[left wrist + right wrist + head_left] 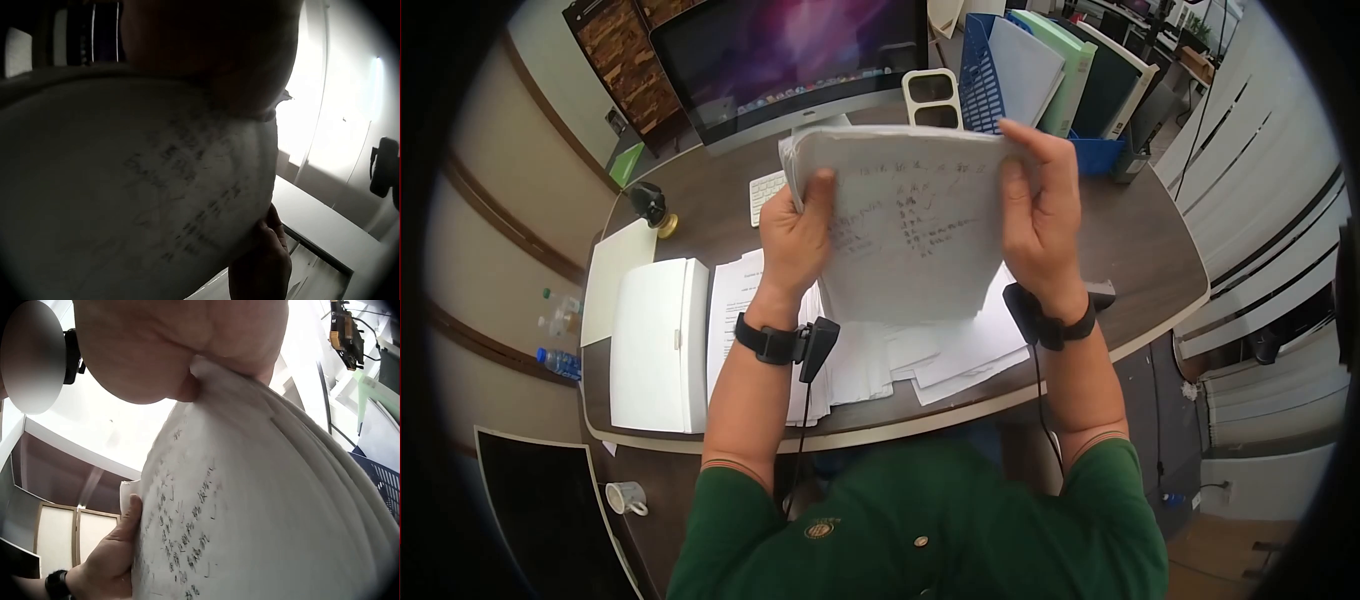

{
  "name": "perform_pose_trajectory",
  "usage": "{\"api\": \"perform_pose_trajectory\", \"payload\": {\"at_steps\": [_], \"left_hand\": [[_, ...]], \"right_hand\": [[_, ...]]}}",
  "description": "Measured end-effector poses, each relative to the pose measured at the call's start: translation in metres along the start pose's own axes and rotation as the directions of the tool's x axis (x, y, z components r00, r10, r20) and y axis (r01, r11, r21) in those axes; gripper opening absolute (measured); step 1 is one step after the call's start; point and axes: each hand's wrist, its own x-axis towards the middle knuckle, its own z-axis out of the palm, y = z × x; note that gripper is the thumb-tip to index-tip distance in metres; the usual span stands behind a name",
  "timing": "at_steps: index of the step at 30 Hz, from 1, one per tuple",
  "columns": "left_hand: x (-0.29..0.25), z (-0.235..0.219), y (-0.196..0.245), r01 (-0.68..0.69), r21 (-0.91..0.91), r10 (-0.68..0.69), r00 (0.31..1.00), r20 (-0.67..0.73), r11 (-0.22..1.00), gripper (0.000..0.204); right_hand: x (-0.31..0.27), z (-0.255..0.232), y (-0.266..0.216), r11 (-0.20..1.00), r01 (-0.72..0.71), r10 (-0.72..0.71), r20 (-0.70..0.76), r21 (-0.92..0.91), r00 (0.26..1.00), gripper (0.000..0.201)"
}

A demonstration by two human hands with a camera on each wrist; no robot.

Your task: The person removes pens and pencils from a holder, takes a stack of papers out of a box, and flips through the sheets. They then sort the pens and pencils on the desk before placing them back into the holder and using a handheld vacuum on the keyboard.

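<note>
A thick stack of white paper sheets (900, 270) is held up above the desk, its near face bearing rows of handwriting. My left hand (795, 235) grips its left edge, thumb on the written face. At the opposite edge my right hand (1045, 215) holds it, thumb in front and the other fingers at the side and behind. The right wrist view shows the layered edges of the stack (250, 475) beside the palm. Below lie loose printed papers (970, 355), partly hidden by the stack.
A white file box (655, 345) lies on the left of the desk (1140, 250). Behind the stack stand a monitor (790, 50), a white keyboard (767, 195) and a blue file rack (982, 75) with folders. A mug (626, 497) sits at lower left.
</note>
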Motion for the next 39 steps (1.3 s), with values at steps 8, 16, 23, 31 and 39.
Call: {"api": "perform_pose_trajectory", "payload": {"at_steps": [8, 16, 23, 31, 39], "left_hand": [[0.012, 0.005, 0.045, 0.353, -0.369, -0.354, 0.933, 0.067, 0.860, 0.063], [-0.010, -0.016, 0.010, 0.530, -0.433, -0.532, 0.837, 0.130, 0.729, 0.065], [-0.029, -0.026, 0.003, 0.538, -0.490, -0.551, 0.824, 0.133, 0.686, 0.063], [-0.085, -0.014, -0.012, 0.577, -0.359, -0.566, 0.811, 0.147, 0.734, 0.051], [-0.111, -0.008, -0.033, 0.539, -0.203, -0.542, 0.839, 0.044, 0.818, 0.046]], "right_hand": [[-0.030, -0.013, -0.003, 0.680, -0.582, 0.506, 0.289, 0.447, 0.813, 0.059], [-0.111, 0.008, -0.014, 0.410, -0.804, 0.653, 0.477, 0.430, 0.588, 0.036], [-0.121, 0.010, -0.011, 0.356, -0.826, 0.693, 0.469, 0.437, 0.547, 0.036], [-0.134, 0.015, -0.008, 0.292, -0.857, 0.758, 0.444, 0.425, 0.479, 0.038], [-0.128, 0.016, -0.016, 0.181, -0.893, 0.776, 0.498, 0.411, 0.387, 0.038]]}}
